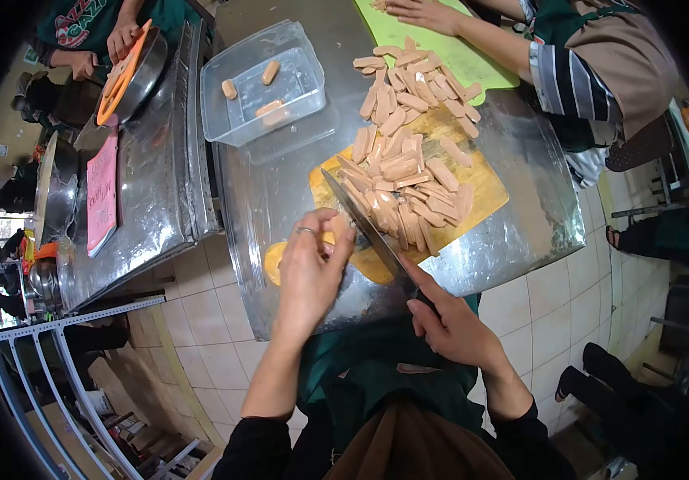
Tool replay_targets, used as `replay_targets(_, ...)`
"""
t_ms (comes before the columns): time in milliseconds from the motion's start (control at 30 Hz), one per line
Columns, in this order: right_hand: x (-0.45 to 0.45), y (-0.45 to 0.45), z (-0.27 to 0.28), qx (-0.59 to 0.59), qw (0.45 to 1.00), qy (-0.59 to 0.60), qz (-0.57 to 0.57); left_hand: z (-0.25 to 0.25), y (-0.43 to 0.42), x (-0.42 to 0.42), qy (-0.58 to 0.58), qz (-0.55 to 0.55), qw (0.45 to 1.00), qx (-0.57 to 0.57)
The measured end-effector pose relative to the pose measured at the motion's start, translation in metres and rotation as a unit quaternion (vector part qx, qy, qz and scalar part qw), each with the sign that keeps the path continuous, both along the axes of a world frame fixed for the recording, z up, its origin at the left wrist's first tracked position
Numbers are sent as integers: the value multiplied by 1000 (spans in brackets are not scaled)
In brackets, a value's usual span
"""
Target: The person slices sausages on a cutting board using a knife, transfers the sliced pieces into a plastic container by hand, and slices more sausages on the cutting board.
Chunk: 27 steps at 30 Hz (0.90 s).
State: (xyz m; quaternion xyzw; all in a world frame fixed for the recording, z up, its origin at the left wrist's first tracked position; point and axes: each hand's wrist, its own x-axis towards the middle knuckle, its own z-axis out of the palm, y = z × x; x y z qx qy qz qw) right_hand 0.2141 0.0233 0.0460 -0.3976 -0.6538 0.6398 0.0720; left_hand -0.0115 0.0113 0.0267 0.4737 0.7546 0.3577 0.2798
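My right hand [456, 332] grips the handle of a long kitchen knife [367, 228], whose blade slants up and left across a yellow wooden cutting board [488, 188]. Just left of the blade, my left hand [311, 268] is closed, fingers pinched around a sausage piece [340, 227] that is partly hidden by them. A pile of cut sausage strips [399, 172] covers much of the board beyond the knife and spreads toward a green cutting board [496, 72]. In a clear plastic box [210, 104] at the upper left lie 3 whole sausages [271, 73].
Across the metal table [532, 248], another person's hand [424, 14] rests on the green board. At the upper left, someone holds an orange slicer [127, 76] over a metal bowl [151, 68]. A pink paper [103, 192] lies on the side counter [148, 176].
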Motion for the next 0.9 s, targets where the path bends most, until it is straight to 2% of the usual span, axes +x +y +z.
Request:
replay_targets(67,2,-1,-5,13,1000,13,-2,0,-4,10,45,17,999,22)
replay_targets(167,4,-4,-7,16,1000,12,-9,-9,-10,7,10,16,999,30)
replay_targets(367,5,-2,-6,26,1000,15,-5,0,-10,6,-166,46,985,-17)
replay_targets(667,12,-3,7,-12,1000,10,-10,1,-6,10,-161,59,985,-36)
replay_targets(900,9,-19,13,20,1000,20,-13,4,-5,14,-154,67,986,-15)
